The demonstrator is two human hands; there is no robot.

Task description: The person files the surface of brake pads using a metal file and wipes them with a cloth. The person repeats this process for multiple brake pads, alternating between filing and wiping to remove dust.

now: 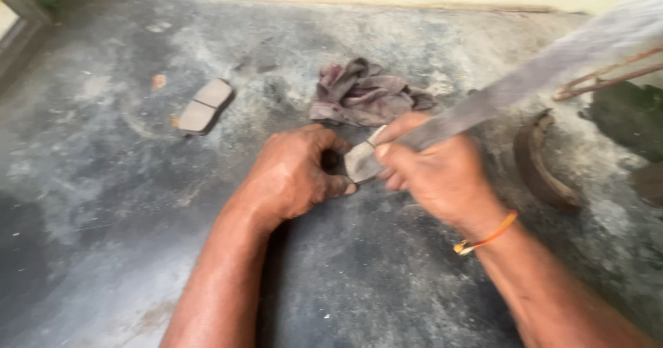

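- Left hand (pixel 293 175): knuckles up, fingers curled tight, pressing down on a small dark part (pixel 331 160) on the floor (pixel 103 203). Most of the part is hidden under the hand; its kind cannot be told.
- Right hand (pixel 438 175): closed around the lower end of a long flat metal file (pixel 483 103), thumb and forefinger pinching near its tip. Orange thread band (pixel 487 239) on the wrist.
- File: grey, dull, motion-blurred; runs from the part up to the upper right edge of the view. Its tip (pixel 360 160) lies just beside the left fingertips, at the part.
- Both forearms enter from the bottom edge and converge mid-frame.
- Rag (pixel 366 92): crumpled, purplish-grey, on the floor just beyond the hands.
- Brake pad (pixel 205 106): grey, slotted down the middle, lying flat, well apart to the left.
- Brake shoe (pixel 542 161): curved, rusty brown, on the floor right of the right hand.
- Thin bent rod (pixel 608 75), rusty, at the right edge.
- Floor: grey concrete, stained dark. No labels visible.
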